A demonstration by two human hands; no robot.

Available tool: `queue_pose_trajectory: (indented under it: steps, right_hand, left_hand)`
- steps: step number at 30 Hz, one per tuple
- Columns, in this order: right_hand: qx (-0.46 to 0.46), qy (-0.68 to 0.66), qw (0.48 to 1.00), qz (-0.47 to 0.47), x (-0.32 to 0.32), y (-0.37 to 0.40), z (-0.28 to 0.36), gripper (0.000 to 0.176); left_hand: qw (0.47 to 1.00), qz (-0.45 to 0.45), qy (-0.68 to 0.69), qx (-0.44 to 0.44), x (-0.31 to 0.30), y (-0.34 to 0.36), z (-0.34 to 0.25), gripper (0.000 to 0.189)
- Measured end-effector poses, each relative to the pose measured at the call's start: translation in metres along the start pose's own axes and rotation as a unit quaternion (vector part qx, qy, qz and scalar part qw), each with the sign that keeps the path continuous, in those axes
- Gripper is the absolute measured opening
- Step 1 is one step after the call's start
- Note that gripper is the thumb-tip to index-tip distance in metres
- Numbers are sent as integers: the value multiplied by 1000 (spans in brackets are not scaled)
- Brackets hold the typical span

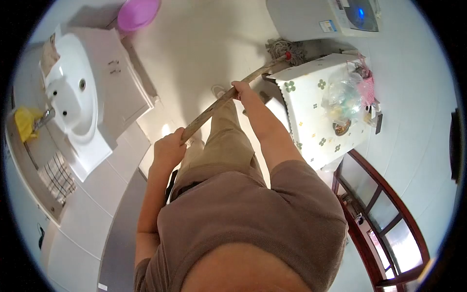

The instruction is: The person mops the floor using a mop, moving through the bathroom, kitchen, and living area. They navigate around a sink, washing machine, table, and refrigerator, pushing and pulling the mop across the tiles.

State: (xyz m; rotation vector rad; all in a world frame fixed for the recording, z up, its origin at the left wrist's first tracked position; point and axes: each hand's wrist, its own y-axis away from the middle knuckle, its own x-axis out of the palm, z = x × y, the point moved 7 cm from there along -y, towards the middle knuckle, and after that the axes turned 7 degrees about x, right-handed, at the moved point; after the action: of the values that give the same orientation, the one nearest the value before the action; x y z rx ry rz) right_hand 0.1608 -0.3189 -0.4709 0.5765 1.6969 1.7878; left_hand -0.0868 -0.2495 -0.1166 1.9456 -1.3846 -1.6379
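A mop (211, 109) with a wooden handle slants across in front of my body. My left hand (169, 148) is closed round the handle's near end, at thigh height. Farther along the shaft, my right hand (241, 91) grips it with the arm stretched forward. At the far end a red collar joins the handle to the grey string mop head (286, 50), which rests on the floor between the table and the white appliance.
To the left is a white washbasin (87, 87) on a cabinet (109, 68). A pink basin (138, 13) lies at the back. On the right stand a cloth-covered table (311, 109) with plastic bags (343, 100) and a white appliance (304, 19). A framed glass door (384, 209) is lower right.
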Motion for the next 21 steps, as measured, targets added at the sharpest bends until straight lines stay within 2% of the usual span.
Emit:
queue_pose_trajectory:
  steps: [3,5,7,11,14,15,16,19,21]
  right_hand:
    - [-1,47,998,28,54,80,-30,19]
    - [10,30,998,58,91,72,-73,17]
    - [-22,53,994,96,127,83,-114,19]
    - [2,165,983,84,200,102,-209,24]
    - [20,219,965,143,259,88,-288,25]
    - [17,261,950,169,277,92,-312,25]
    - [10,280,948,148,289,106,-332,26]
    - [10,349,917,191,323,123,-396,26]
    - [-13,428,885,180,330,161,-419,24]
  left_hand:
    - [999,-37,-1,-18,12,52,53,33]
    - [999,-18,7,-41,26,90,89,35]
    - [996,-64,10,-62,39,139,123,35]
    - [985,-78,60,-144,81,242,185,36]
    - [968,-127,109,-187,115,321,218,39]
    - [958,-152,131,-203,129,346,228,39]
    - [950,-173,149,-214,137,366,231,41]
    - [928,-148,174,-294,158,423,232,41]
    - [916,-133,185,-330,163,453,230,42]
